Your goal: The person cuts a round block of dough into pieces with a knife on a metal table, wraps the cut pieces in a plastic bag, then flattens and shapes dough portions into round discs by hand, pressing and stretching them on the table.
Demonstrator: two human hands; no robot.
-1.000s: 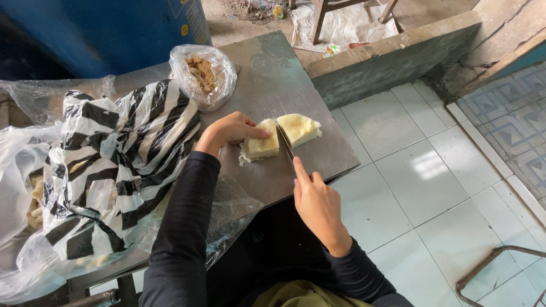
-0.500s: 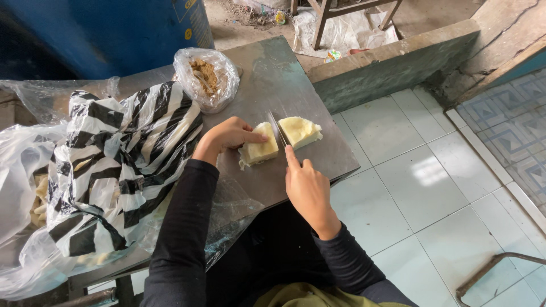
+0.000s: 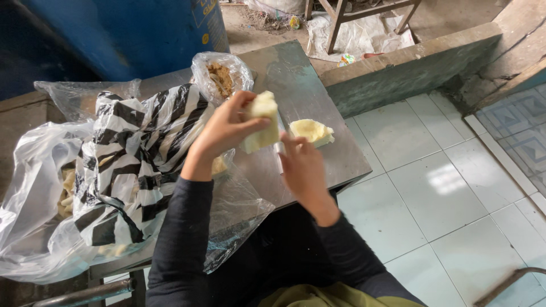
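**Pale yellow chunk lifted off the metal table**

Pale yellow chunk (image 3: 263, 122) is held up in the air by the left hand (image 3: 224, 128), just above the grey metal table (image 3: 296, 74). The fingers of that hand are closed around it, with the thumb on one side and the other fingers behind. It is held high and tipped, maybe so that its cut side can be looked at.

The right hand (image 3: 304, 167) is kept low, right under the chunk. Its fingers are curled, and they may be wrapped around a knife handle, but the knife cannot be seen clearly, so that cannot be told for sure.

A second yellow piece (image 3: 311, 131) is left lying flat on the table, just beside the right hand. So two yellow pieces can be counted: one held, one lying down.

Three bags can be counted too. A small clear bag (image 3: 222, 77) with brown bits inside is set at the back of the table. A striped black-and-white bag (image 3: 136, 153) is spread out to the left. A big clear bag (image 3: 34, 187) is placed at the far left, with more pale stuff inside.

A blue barrel (image 3: 142, 34) is seen behind the table, and pale floor tiles (image 3: 443, 187) are seen to the right.
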